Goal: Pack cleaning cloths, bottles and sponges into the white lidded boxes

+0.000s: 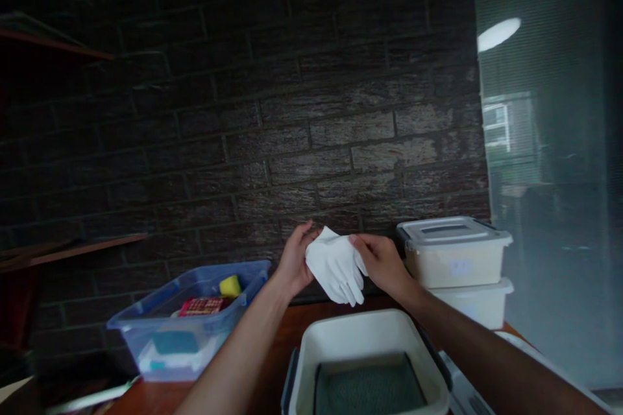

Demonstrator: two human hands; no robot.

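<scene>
Both the left hand (295, 260) and right hand (382, 264) grip the white glove (335, 267) above the open bin (360, 325); it looks light and limp, best held by its cuff.

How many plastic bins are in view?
4: a blue bin at left, an open white bin below the hands, and an upper bin stacked on a lower bin at right. Others may be hidden.

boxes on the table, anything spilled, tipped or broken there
Nothing stands out: the blue bin and open white box sit upright, and the two lidded boxes are neatly stacked. Parts of the table are hidden, though.
</scene>
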